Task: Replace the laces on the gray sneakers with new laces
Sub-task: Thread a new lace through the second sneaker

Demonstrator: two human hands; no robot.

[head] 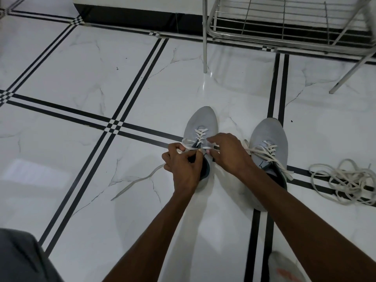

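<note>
Between both sets of fingers, over the left sneaker, runs the lace. Left hand and right hand each pinch it. Risk: uneven pull leaves the left tail, trailing on the floor, overlong.

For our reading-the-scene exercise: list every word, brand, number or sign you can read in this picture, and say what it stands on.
None can be read.
Left sneaker: no legible brand.
Right sneaker: small dark mark on its side, too small to read.
Sock: orange marking, blurred and cut off.
</note>
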